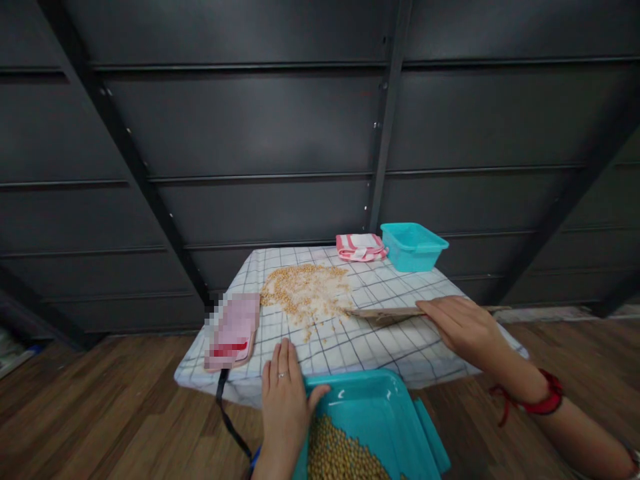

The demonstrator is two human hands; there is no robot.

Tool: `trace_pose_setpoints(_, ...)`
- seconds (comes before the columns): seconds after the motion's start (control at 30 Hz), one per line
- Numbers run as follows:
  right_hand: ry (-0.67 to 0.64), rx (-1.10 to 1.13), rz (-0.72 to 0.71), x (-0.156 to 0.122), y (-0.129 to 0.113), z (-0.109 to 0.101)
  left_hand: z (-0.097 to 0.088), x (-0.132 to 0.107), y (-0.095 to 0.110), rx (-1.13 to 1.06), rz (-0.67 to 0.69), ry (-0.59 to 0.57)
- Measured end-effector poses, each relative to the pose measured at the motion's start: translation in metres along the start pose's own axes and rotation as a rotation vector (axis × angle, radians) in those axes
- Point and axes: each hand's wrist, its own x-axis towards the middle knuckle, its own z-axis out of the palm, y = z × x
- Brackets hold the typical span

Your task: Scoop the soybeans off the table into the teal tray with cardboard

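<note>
My right hand [460, 330], a red cord on its wrist, grips a thin, flat piece of brownish cardboard [387, 312] seen nearly edge-on. The cardboard's far end reaches the right side of a spread of yellow beans [285, 283] mixed with fine white grains. Flat at the near edge of the table, my left hand [285, 397] has its fingers stretched out and its thumb over the corner rim of a turquoise tray [373, 377]. Larger greenish-yellow beans [340, 450] lie in the tray's lower left part.
A checked white cloth [370, 350] covers the table. At the left lies a phone in a pink case [237, 327] with a black strap [225, 407]. A folded red-and-white towel [361, 247] and a turquoise basket [413, 257] stand at the back right, before a dark panelled wall [260, 127].
</note>
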Motion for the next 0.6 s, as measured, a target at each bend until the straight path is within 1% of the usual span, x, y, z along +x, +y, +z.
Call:
trace_pose_setpoints(0.13, 0.020, 0.054, -0.002, 0.005, -0.010, 0.003, -0.001, 0.001, 0.001, -0.002, 0.003, 0.009)
trace_pose_setpoints(0.33, -0.004, 0.102, -0.031, 0.020, -0.023, 0.013, 0.001, 0.000, -0.001, -0.009, -0.007, -0.010)
trace_pose_setpoints(0.43, -0.007, 0.108, -0.038, 0.024, -0.026, 0.014, 0.002, -0.001, -0.003, -0.024, -0.011, -0.006)
trace_pose_setpoints(0.6, 0.034, 0.140, -0.019, 0.028, -0.029, 0.015, 0.002, -0.003, -0.004, -0.034, -0.022, -0.022)
